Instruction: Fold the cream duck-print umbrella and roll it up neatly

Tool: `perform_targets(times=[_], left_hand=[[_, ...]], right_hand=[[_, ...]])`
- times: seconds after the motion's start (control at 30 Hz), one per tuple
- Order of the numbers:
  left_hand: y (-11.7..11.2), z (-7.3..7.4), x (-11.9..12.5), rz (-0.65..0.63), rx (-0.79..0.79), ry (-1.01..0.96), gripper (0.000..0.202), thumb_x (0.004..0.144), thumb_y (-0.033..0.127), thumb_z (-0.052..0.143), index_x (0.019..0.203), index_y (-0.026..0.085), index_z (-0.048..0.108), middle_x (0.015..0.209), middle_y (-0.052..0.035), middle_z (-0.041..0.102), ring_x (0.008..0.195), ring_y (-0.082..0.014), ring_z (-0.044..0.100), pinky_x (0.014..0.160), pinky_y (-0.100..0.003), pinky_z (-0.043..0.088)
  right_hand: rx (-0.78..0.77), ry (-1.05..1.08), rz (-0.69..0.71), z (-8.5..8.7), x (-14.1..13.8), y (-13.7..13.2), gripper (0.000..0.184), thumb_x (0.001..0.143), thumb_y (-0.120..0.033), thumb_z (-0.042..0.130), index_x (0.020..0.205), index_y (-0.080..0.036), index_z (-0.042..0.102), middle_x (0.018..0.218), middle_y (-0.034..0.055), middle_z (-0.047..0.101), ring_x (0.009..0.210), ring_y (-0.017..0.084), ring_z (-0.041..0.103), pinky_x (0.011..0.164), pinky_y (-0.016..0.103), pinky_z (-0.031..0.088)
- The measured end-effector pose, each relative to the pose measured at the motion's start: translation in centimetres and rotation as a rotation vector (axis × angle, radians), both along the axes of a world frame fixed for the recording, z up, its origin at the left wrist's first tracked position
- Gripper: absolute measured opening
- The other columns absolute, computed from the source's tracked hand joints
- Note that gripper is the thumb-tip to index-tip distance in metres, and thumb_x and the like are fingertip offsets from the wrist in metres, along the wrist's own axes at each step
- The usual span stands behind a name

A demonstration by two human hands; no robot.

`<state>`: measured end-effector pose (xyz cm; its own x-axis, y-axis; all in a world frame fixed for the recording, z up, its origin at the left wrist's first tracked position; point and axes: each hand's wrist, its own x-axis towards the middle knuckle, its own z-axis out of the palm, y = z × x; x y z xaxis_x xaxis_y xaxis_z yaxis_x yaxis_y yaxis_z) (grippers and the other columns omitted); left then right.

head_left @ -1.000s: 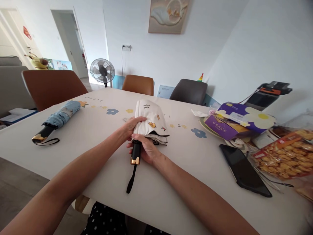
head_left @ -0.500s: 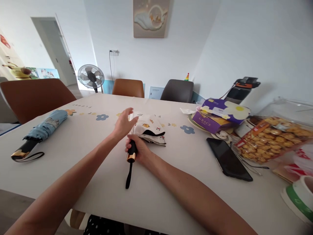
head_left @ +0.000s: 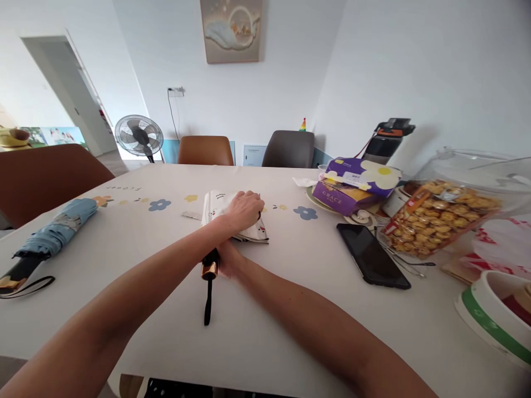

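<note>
A folded white umbrella with small cartoon prints lies on the white table in front of me. My left hand crosses over my right arm and rests on the umbrella's fabric, fingers curled over it. My right hand is mostly hidden under my left forearm; it is wrapped round the umbrella's black handle with the gold end. A black wrist strap trails from the handle toward me.
A folded blue umbrella lies at the table's left edge. On the right are a black phone, a purple box, a snack bag and a green-rimmed bowl. Chairs stand at the far side, a fan behind.
My left hand lifted off the white umbrella, swung over to its right side and came down on the fabric. My right hand stayed on the handle. The view turned right.
</note>
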<state>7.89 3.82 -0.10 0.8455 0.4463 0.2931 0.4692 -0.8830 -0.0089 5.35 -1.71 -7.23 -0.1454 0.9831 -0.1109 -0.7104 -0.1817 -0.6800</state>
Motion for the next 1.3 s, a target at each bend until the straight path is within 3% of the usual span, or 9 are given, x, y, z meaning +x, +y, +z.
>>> perform_targets(times=[0.17, 0.23, 0.4, 0.53, 0.63, 0.83, 1.07, 1.2, 1.3], left_hand=[[1.3, 2.0, -3.7, 0.198, -0.073, -0.656, 0.022, 0.078, 0.014, 0.045, 0.084, 0.022, 0.065, 0.101, -0.0043, 0.059, 0.101, -0.0202, 0.05, 0.076, -0.03, 0.044], [2.3, 2.6, -6.3, 0.267, -0.101, -0.895, 0.02, 0.077, 0.016, 0.047, 0.084, 0.021, 0.065, 0.094, -0.0037, 0.058, 0.088, -0.0166, 0.054, 0.074, -0.028, 0.045], [3.1, 1.4, -13.3, 0.485, -0.252, -1.17, 0.024, 0.074, 0.017, 0.042, 0.091, 0.021, 0.06, 0.076, -0.0002, 0.054, 0.062, -0.0115, 0.052, 0.049, -0.02, 0.044], [2.1, -1.5, -16.6, 0.613, -0.322, -1.101, 0.029, 0.074, 0.018, 0.04, 0.094, 0.022, 0.059, 0.058, 0.0034, 0.048, 0.049, -0.0104, 0.048, 0.046, -0.021, 0.044], [1.9, -2.9, -17.5, 0.633, -0.478, -1.181, 0.027, 0.07, 0.019, 0.039, 0.084, 0.021, 0.062, 0.062, 0.0016, 0.05, 0.051, -0.0104, 0.049, 0.044, -0.022, 0.046], [2.8, -3.1, -17.9, 0.594, -0.779, -1.4, 0.025, 0.06, 0.021, 0.042, 0.077, 0.018, 0.06, 0.076, -0.0007, 0.054, 0.052, -0.0096, 0.052, 0.043, -0.024, 0.049], [2.6, -2.9, -18.3, 0.543, -0.594, -1.373, 0.023, 0.062, 0.022, 0.041, 0.072, 0.018, 0.061, 0.082, -0.0026, 0.057, 0.055, -0.0096, 0.05, 0.044, -0.022, 0.047], [2.2, -2.6, -18.4, 0.536, -0.447, -1.199, 0.024, 0.067, 0.02, 0.038, 0.071, 0.02, 0.062, 0.074, -0.0012, 0.058, 0.057, -0.0116, 0.051, 0.049, -0.022, 0.045], [2.5, -2.7, -18.8, 0.625, -0.383, -0.965, 0.024, 0.067, 0.018, 0.04, 0.068, 0.023, 0.064, 0.063, 0.0001, 0.057, 0.052, -0.0126, 0.048, 0.048, -0.023, 0.037]], right_hand=[[-0.105, -0.041, 0.072, -0.1, 0.1, 0.1, 0.01, 0.07, -0.022, 0.06, 0.072, -0.015, 0.053, 0.062, 0.0027, 0.059, 0.057, 0.015, 0.059, 0.053, 0.028, 0.049], [-0.167, -0.043, 0.092, 0.3, 0.2, -0.2, 0.007, 0.072, -0.02, 0.056, 0.071, -0.013, 0.053, 0.064, 0.0043, 0.06, 0.059, 0.016, 0.062, 0.055, 0.028, 0.051], [-0.179, -0.023, 0.047, 1.3, 0.3, -0.9, 0.008, 0.072, -0.018, 0.059, 0.07, -0.014, 0.052, 0.057, -0.0018, 0.054, 0.047, 0.01, 0.056, 0.05, 0.024, 0.05], [-0.155, 0.036, 0.046, 1.5, 0.4, -1.1, 0.02, 0.07, -0.024, 0.068, 0.071, -0.015, 0.051, 0.059, -0.0039, 0.051, 0.042, 0.004, 0.045, 0.044, 0.019, 0.045], [-0.166, 0.043, 0.022, 1.9, 0.5, -1.2, 0.027, 0.07, -0.032, 0.07, 0.076, -0.016, 0.049, 0.061, -0.0047, 0.048, 0.041, 0.003, 0.041, 0.04, 0.017, 0.042], [-0.164, 0.07, -0.031, 2.5, 0.7, -1.3, 0.036, 0.073, -0.052, 0.061, 0.083, -0.022, 0.043, 0.061, -0.0069, 0.044, 0.038, 0.002, 0.035, 0.035, 0.015, 0.035], [-0.157, 0.025, -0.028, 1.9, 0.7, -0.9, 0.021, 0.071, -0.026, 0.062, 0.071, -0.018, 0.043, 0.059, -0.0067, 0.043, 0.037, 0.002, 0.032, 0.034, 0.016, 0.033], [-0.15, 0.027, -0.039, 2.0, 1.0, -0.9, 0.018, 0.071, -0.024, 0.056, 0.066, -0.018, 0.04, 0.057, -0.0067, 0.042, 0.036, 0.002, 0.03, 0.033, 0.016, 0.033], [-0.14, 0.015, -0.051, 2.1, 1.4, -0.8, 0.018, 0.072, -0.024, 0.054, 0.066, -0.019, 0.039, 0.057, -0.0067, 0.042, 0.036, 0.002, 0.03, 0.034, 0.017, 0.033]])
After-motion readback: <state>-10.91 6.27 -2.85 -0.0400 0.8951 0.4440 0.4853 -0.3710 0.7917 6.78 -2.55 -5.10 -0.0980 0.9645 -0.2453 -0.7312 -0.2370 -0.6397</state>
